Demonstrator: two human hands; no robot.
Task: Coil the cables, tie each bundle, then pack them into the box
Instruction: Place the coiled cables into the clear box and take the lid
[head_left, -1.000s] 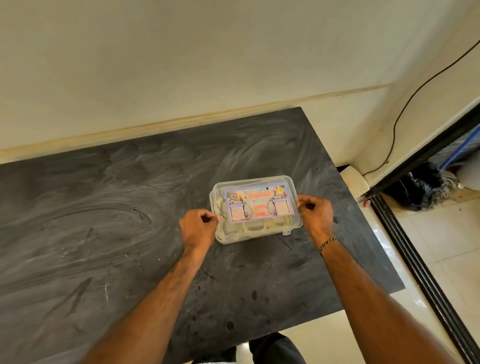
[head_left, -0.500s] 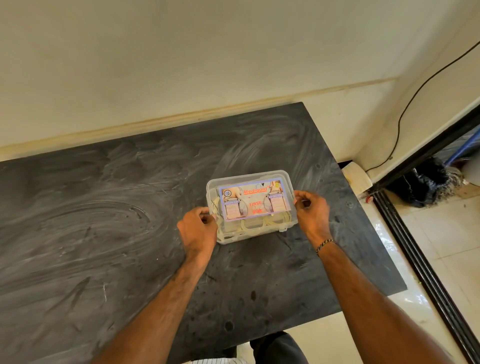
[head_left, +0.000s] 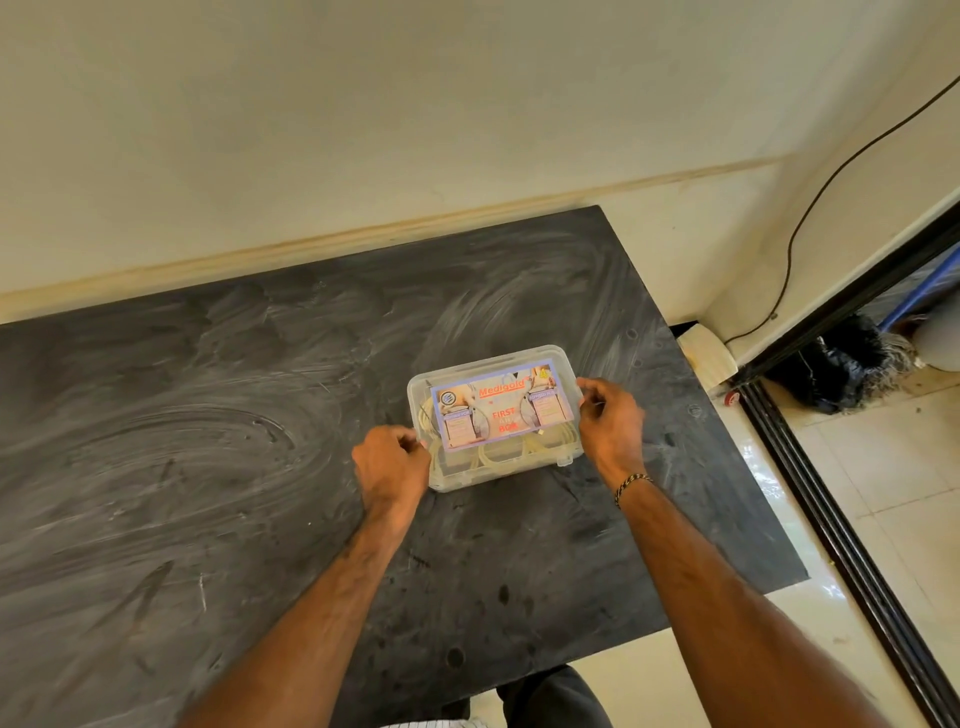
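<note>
While both hands grip its short ends, a clear plastic first aid box (head_left: 496, 415) sits on the dark, chalk-smeared table (head_left: 218, 431), toward the right side of the slab and about midway between its near and far edges. The left hand (head_left: 390, 466) has its fingers curled round the box's left end near the front corner, knuckles up, and the right hand (head_left: 609, 422) has its fingers curled round the right end, thumb and fingertips on the rim of the lid. A thin bracelet (head_left: 631, 484) circles the right wrist. The lid is on the box and carries a printed label (head_left: 501, 410) with the words "Medigold" and "FIRST" in red. Through the clear walls and lid, pale cream coiled cables (head_left: 498, 453) show inside, lying in loops along the front and sides of the box; whether each bundle is tied cannot be made out. A small latch tab (head_left: 565, 461) sticks out at the front right corner. Beyond the table rises a cream wall (head_left: 363, 130) with a tan skirting strip. To the right, a black cord (head_left: 810, 218) runs down the side wall, a black door track (head_left: 852, 545) crosses the tiled floor (head_left: 857, 467), and a dark crumpled bag (head_left: 831, 371) lies past it.
</note>
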